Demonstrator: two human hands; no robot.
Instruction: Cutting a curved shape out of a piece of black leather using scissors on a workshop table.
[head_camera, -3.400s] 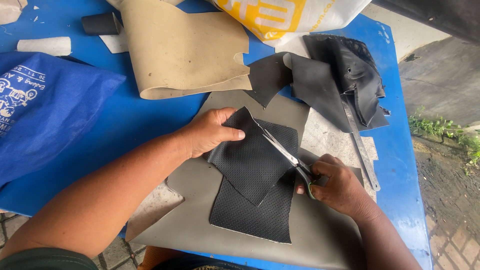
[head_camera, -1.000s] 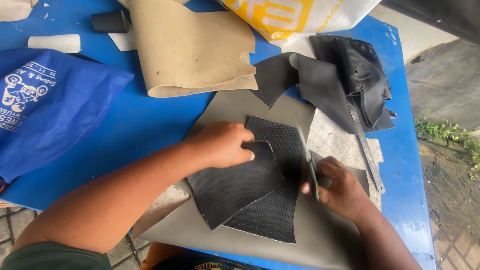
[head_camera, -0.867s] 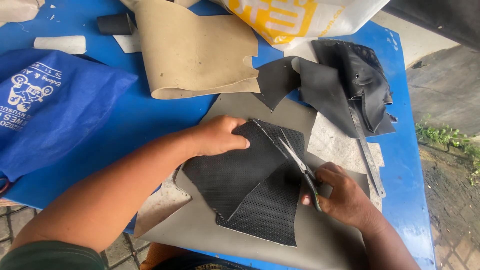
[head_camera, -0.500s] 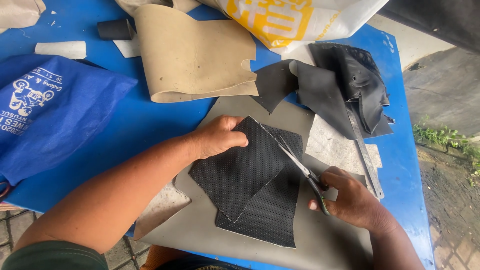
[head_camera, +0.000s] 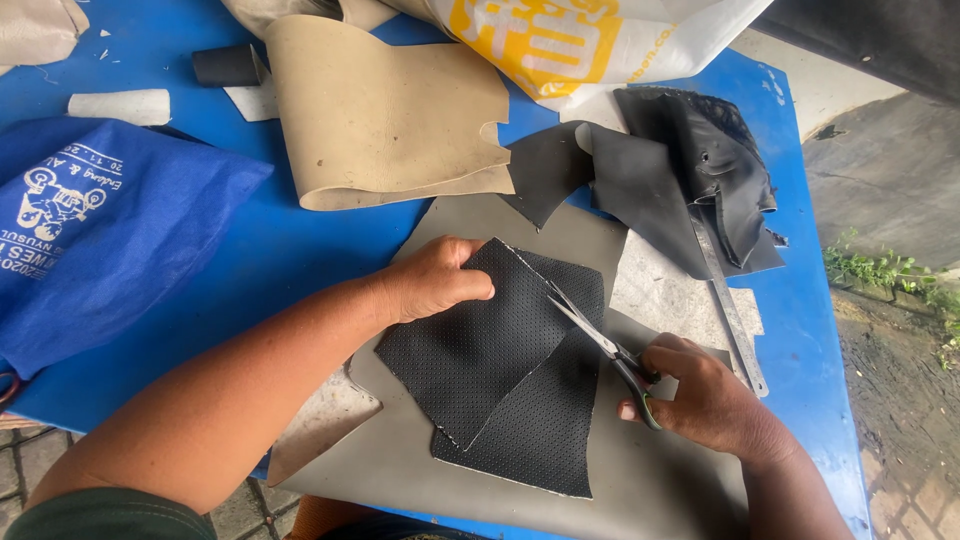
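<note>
Left hand (head_camera: 435, 282) pinches the far corner of the black perforated leather sheet (head_camera: 480, 350), folded on the grey mat (head_camera: 400, 470) at table centre, keeping it taut. Right hand (head_camera: 705, 400) grips steel scissors (head_camera: 600, 345), blades parted at the sheet's right edge.

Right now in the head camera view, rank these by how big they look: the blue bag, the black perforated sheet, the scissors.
1. blue bag
2. black perforated sheet
3. scissors

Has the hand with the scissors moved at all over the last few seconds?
Yes, slightly. The right hand with the scissors has slid back toward the person, away from the metal ruler beside it.
</note>
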